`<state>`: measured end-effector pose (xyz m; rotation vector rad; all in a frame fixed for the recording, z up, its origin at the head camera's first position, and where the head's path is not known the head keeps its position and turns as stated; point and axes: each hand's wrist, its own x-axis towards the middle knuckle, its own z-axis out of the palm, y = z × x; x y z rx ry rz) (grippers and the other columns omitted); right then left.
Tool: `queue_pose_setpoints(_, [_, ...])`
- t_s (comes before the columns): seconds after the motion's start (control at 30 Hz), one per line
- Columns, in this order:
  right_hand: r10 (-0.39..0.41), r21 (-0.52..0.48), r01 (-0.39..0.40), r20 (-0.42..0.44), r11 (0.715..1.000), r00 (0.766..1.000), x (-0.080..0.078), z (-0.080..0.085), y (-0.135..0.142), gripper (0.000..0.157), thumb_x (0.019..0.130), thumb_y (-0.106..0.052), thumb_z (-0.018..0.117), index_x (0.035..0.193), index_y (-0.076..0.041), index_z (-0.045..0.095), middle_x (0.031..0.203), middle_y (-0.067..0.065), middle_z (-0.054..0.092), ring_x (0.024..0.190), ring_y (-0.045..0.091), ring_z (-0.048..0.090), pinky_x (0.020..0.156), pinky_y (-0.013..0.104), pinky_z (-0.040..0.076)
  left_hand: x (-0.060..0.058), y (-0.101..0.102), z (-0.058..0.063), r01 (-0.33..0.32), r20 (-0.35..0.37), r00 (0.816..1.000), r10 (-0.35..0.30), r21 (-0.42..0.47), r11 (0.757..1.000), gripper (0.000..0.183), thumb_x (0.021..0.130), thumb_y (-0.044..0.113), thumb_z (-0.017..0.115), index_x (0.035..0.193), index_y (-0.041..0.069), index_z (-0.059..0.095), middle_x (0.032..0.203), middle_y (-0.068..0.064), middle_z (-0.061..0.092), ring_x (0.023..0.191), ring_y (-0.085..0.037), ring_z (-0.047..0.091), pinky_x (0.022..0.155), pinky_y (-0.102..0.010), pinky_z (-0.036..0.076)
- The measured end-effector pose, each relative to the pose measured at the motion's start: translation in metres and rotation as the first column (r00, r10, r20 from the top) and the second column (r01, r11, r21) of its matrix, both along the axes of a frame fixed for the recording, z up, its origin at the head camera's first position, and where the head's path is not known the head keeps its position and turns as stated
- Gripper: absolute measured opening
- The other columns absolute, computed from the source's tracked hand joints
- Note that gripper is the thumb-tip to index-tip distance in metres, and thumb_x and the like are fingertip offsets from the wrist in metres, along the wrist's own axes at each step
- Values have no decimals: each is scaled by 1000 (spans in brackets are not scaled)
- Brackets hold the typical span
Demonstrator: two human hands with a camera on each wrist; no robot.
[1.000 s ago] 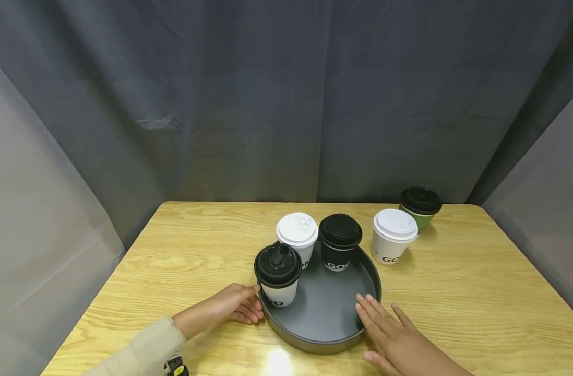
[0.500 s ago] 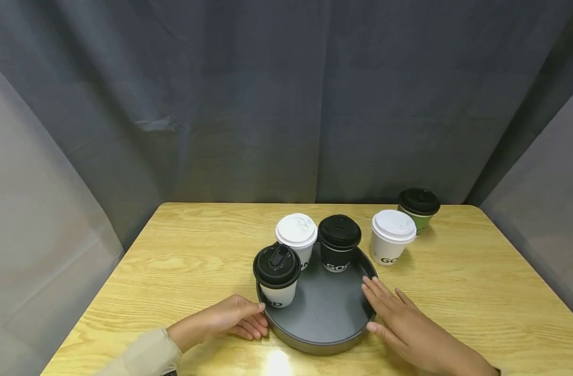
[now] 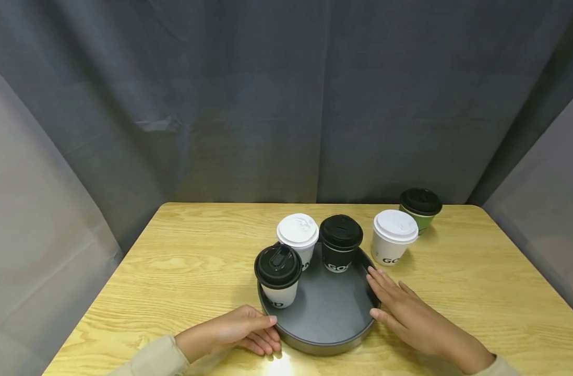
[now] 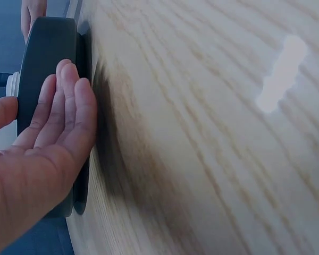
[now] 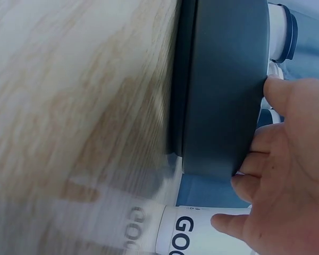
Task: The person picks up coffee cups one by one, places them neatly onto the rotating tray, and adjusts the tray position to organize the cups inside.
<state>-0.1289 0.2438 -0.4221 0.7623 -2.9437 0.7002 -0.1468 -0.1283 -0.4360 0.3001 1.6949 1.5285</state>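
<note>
A round dark grey tray with a raised wall lies on the table. Three lidded paper cups stand upright on it: a white cup with a black lid, a white-lidded cup and a black cup. My left hand is at the tray's front left, thumb at the rim. In the left wrist view, its loosely extended fingers lie along the outer wall. My right hand touches the right side with its fingers nearly straight and its thumb by the rim.
On the table, right of the tray, stands a white cup with a white lid. Behind it is a green cup with a black lid. A dark grey curtain hangs beyond the table's back edge.
My left hand has slid along the tray's side toward the front. My right hand has shifted outward and toward the back along the rim. Tray and cups stay nearly in place.
</note>
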Motion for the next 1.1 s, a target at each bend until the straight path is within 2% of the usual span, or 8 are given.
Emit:
queue_pose_setpoints(0.2, [8,11,-8,-29,1000,1000,0,1,-2,60,99,-36,52,148,-8,34,157,11,25,146,27,16,119,38,5,1,0,1,-3,-2,1000,4,5,1000,46,99,32,49,98,-11,66,91,-15,72,69,-8,66,65,-23,56])
queue_pose_setpoints(0.37, [-68,8,70,-152,998,986,-3,9,-3,56,98,-35,54,144,-7,42,150,13,38,138,35,33,110,52,30,1,0,1,3,-3,1000,-3,8,1000,46,100,32,49,99,-11,66,92,-16,72,69,-8,66,65,-22,56])
queue_pose_setpoints(0.43, [-137,-43,130,-239,991,961,-7,16,-2,52,97,-32,56,141,-6,47,146,15,44,133,38,40,100,57,38,1,0,1,5,-4,1000,-5,9,1000,47,100,32,49,99,-11,66,92,-16,72,69,-9,66,65,-22,56])
queue_pose_setpoints(0.5, [-198,-117,168,-324,979,925,-12,22,0,47,96,-27,60,137,-6,51,143,17,47,130,40,44,100,56,39,1,0,2,5,-7,1000,-5,9,1000,47,99,33,49,99,-11,66,92,-16,72,70,-9,66,65,-22,56])
queue_pose_setpoints(0.6, [-245,-211,170,-414,963,877,-24,31,6,45,92,-18,66,133,-6,55,142,19,47,130,43,42,101,58,37,1,0,3,3,-8,1000,-3,9,1000,47,99,33,49,99,-11,65,92,-16,72,70,-9,66,65,-23,56])
queue_pose_setpoints(0.7, [-261,-259,155,-450,953,854,-43,35,16,50,86,-13,71,133,-5,54,144,22,42,130,46,37,99,63,34,0,0,3,3,-5,1000,-3,9,1000,47,100,32,49,99,-11,66,92,-15,72,70,-9,66,66,-22,56])
queue_pose_setpoints(0.87, [-310,-287,203,-403,936,861,-73,32,29,62,82,-13,75,136,-2,47,145,29,32,124,56,32,88,71,32,0,0,2,2,-2,1000,-2,13,1000,47,99,33,50,99,-11,66,92,-15,72,70,-8,66,66,-22,56])
queue_pose_setpoints(1.1, [-349,-292,265,-290,919,891,-98,22,35,71,82,-24,76,138,3,42,147,32,26,125,60,28,89,74,29,0,-1,1,8,-1,1000,-8,19,1000,47,99,33,50,100,-12,65,92,-15,72,71,-9,66,67,-23,56])
